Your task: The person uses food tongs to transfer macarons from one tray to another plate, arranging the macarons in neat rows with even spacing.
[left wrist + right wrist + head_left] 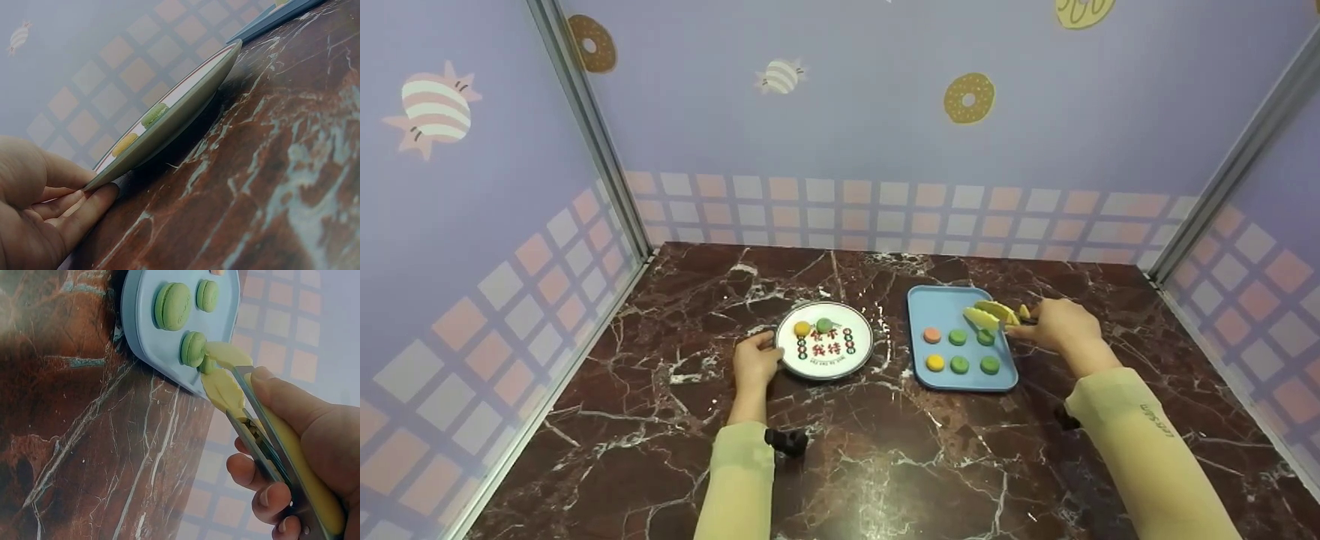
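My left hand (pixel 757 362) pinches the left rim of a round white plate (pixel 826 361) with red lettering, thumb and fingers at its edge. A yellow macaron (pixel 802 328) and a green macaron (pixel 825 325) lie on it. My right hand (pixel 1063 330) grips yellow-headed metal tongs (pixel 281 455), fingers curled round the handles. The tongs' heads (pixel 224 389) stand apart beside a green macaron (pixel 193 349) at the right side of the blue tray (pixel 949 300). In the head view, the tongs' heads overlap that macaron's upper edge.
Also on the tray are an orange macaron (pixel 931 335), a yellow macaron (pixel 934 363) and several green ones. The tray stands right of the plate on a dark red marbled table (pixel 855 457). Patterned purple walls (pixel 870 135) enclose the back and sides.
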A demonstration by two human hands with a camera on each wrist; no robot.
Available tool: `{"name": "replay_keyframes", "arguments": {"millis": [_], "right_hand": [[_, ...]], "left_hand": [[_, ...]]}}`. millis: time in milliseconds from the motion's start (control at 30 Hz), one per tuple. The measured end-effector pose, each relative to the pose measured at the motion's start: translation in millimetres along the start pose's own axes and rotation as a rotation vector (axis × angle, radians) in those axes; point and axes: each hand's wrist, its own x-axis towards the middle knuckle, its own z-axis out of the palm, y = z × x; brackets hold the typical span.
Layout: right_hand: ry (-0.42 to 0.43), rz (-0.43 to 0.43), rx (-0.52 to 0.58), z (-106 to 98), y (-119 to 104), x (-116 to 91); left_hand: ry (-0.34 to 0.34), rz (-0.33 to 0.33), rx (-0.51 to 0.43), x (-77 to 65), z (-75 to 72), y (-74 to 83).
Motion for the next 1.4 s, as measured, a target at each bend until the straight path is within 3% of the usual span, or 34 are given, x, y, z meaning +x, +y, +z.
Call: {"name": "replay_keyframes", "arguments": {"millis": [767, 1400], "right_hand": [[0.049, -0.062, -0.025, -6, -7, -5], [0.071, -0.141, -0.055, -10, -55, -10]], "left_hand": [[-0.001, -0.027, -0.01, -1.0, 1.4, 1.8], [0.001, -0.022, 0.034, -1.0, 0.3, 0.8]]}}
